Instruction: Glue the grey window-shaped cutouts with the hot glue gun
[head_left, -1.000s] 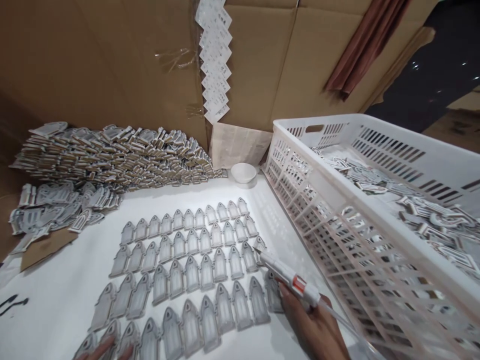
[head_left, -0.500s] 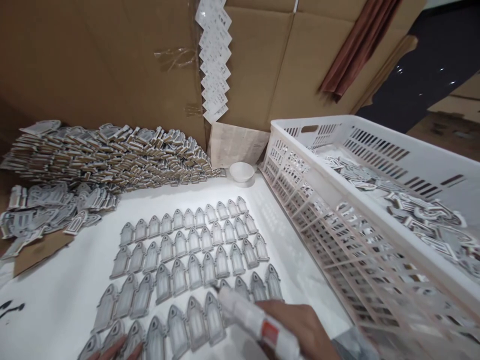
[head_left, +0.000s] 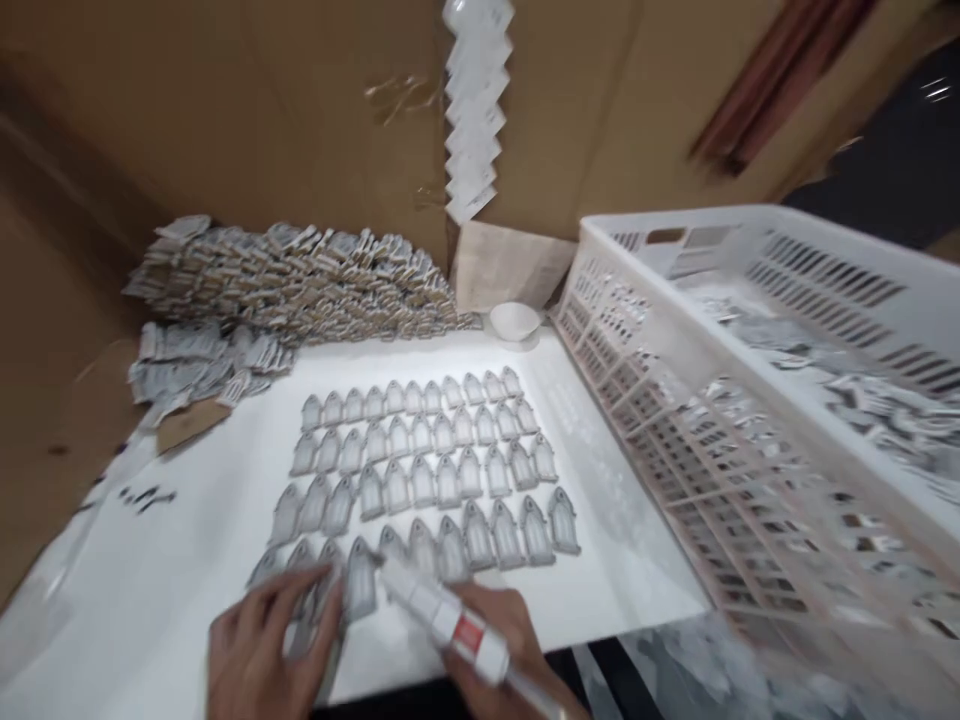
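Note:
Several rows of small grey arch-shaped pieces (head_left: pixel 421 480) lie on a white sheet (head_left: pixel 622 560). My right hand (head_left: pixel 499 630) grips a white tube with a red label (head_left: pixel 439 610). Its narrow tip points left, close over the front row, beside an arch-shaped piece (head_left: pixel 361 580). My left hand (head_left: pixel 270 640) is at the left end of that row. Its thumb and index finger curl together around an arch-shaped piece (head_left: pixel 331 552), partly covering it and its neighbours. Whether any liquid leaves the tip is too blurred to tell.
A large heap of similar pieces (head_left: pixel 315 285) rests against the cardboard wall (head_left: pixel 300 120). A smaller pile (head_left: pixel 202 360) sits before it, near a cardboard scrap (head_left: pixel 187 425). A white bowl (head_left: pixel 514 322) stands behind the rows. The white plastic crate (head_left: pixel 637 340) at right holds more pieces.
The view has shifted, bringing more of the table's front and left into sight. My right hand has moved the tube left along the front row. More of my left hand now shows.

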